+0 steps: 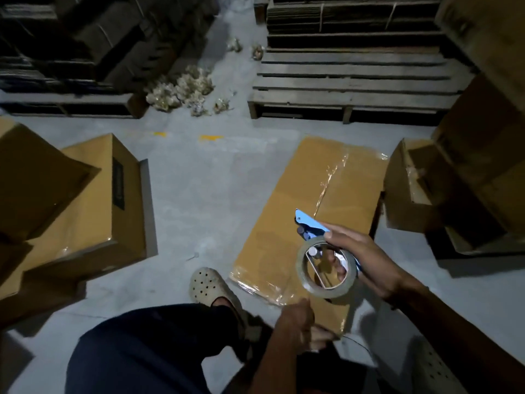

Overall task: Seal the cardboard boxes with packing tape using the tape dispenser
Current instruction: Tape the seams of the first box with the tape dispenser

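A long cardboard box point(287, 211) lies on the floor in front of me, with clear tape shining along its centre seam and near end. My right hand point(366, 260) grips a blue tape dispenser point(311, 226) carrying a roll of clear tape point(326, 268), held just above the box's near half. My left hand point(298, 322) sits at the box's near edge with its fingers curled over the cardboard there; the fingertips are hidden.
Cardboard boxes point(93, 200) stand at the left and more open ones point(420, 189) at the right. A wooden pallet point(352, 89) lies beyond, with crumpled tape scraps point(181, 89) on the grey floor. My foot in a perforated clog point(210, 285) rests beside the box.
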Action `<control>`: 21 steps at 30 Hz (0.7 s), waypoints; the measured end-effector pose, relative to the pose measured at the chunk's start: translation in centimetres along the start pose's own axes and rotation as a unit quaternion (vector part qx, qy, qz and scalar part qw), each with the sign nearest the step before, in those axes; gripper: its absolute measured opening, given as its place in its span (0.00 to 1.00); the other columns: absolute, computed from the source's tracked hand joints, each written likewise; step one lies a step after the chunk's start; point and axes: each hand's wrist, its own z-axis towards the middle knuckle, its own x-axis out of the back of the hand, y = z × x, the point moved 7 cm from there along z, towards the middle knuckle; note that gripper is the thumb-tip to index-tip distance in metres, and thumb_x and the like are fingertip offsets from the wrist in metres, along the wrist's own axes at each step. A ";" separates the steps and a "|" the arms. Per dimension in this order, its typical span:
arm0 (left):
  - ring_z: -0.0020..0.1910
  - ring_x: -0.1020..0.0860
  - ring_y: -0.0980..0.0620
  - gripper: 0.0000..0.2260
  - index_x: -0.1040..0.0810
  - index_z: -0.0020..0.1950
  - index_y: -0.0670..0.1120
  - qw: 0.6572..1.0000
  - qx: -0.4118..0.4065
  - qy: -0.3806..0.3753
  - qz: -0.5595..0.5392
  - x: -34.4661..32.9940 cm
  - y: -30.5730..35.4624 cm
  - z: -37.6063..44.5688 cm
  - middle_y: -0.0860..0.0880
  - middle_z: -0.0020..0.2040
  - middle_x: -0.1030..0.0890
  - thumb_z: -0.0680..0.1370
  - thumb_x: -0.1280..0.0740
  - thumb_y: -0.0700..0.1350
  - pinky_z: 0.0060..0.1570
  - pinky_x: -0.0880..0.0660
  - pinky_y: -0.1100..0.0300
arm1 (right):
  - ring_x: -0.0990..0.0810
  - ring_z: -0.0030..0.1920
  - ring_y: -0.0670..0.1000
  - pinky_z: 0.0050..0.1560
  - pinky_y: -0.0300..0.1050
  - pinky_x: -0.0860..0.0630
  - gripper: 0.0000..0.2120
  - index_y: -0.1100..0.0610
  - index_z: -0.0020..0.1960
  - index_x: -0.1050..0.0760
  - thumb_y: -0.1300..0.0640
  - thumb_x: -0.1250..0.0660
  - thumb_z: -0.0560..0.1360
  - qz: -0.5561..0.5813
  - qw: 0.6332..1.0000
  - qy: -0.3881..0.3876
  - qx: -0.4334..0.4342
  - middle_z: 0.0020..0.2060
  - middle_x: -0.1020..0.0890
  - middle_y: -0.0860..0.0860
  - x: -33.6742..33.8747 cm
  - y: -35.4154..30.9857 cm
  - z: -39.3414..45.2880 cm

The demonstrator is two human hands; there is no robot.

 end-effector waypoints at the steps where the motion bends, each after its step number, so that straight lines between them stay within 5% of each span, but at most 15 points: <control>1: 0.35 0.15 0.44 0.28 0.22 0.50 0.38 0.997 0.016 -0.067 0.020 -1.8 0.4 -2.0 0.41 0.39 0.16 0.80 0.41 0.64 0.43 0.19 0.50 | 0.23 0.35 0.48 0.35 0.43 0.27 0.17 0.46 0.66 0.22 0.52 0.32 0.77 -0.029 1.000 0.012 -0.005 0.42 0.17 0.54 0.3 -0.4 -0.6; 4: 0.28 0.22 0.47 0.20 0.25 0.39 0.40 0.995 -0.013 -0.097 -0.009 -1.8 3.8 -6.3 0.44 0.29 0.22 0.84 0.44 0.52 0.30 0.23 0.58 | 0.20 0.34 0.40 0.35 0.33 0.26 0.15 0.47 0.63 0.21 0.57 0.32 0.78 -0.115 0.993 0.016 0.002 0.42 0.16 0.45 1.1 -1.4 -1.8; 7: 0.31 0.26 0.49 0.26 0.24 0.41 0.43 0.986 -0.084 -0.066 -0.126 0.7 8.0 -8.9 0.47 0.31 0.22 0.84 0.49 0.60 0.32 0.27 0.60 | 0.18 0.53 0.37 0.53 0.31 0.24 0.16 0.47 0.64 0.22 0.58 0.31 0.78 -0.201 0.979 -0.006 0.021 0.57 0.17 0.39 0.7 -2.1 -2.5; 12: 0.32 0.23 0.52 0.26 0.23 0.41 0.44 0.983 -0.110 -0.091 -0.118 3.5 11.0 -12.3 0.46 0.35 0.20 0.81 0.42 0.65 0.34 0.23 0.60 | 0.25 0.62 0.34 0.66 0.39 0.29 0.21 0.41 0.67 0.24 0.51 0.28 0.76 -0.316 0.947 -0.038 0.039 0.63 0.23 0.33 0.0 -1.7 -2.8; 18: 0.27 0.26 0.57 0.06 0.21 0.45 0.42 0.973 -0.157 -0.112 -0.127 4.4 10.8 -12.0 0.49 0.32 0.25 0.81 0.34 0.42 0.29 0.24 0.65 | 0.23 0.62 0.39 0.63 0.46 0.25 0.24 0.36 0.68 0.26 0.43 0.27 0.72 -0.399 0.910 -0.069 0.091 0.64 0.23 0.35 -0.9 -1.6 -2.9; 21: 0.22 0.28 0.56 0.10 0.23 0.42 0.39 0.966 -0.223 -0.047 -0.126 5.8 11.1 -11.2 0.46 0.28 0.25 0.81 0.39 0.32 0.24 0.29 0.66 | 0.22 0.57 0.43 0.57 0.46 0.24 0.28 0.34 0.69 0.29 0.37 0.29 0.71 -0.457 0.877 -0.086 0.120 0.59 0.21 0.38 -1.3 -1.0 -2.5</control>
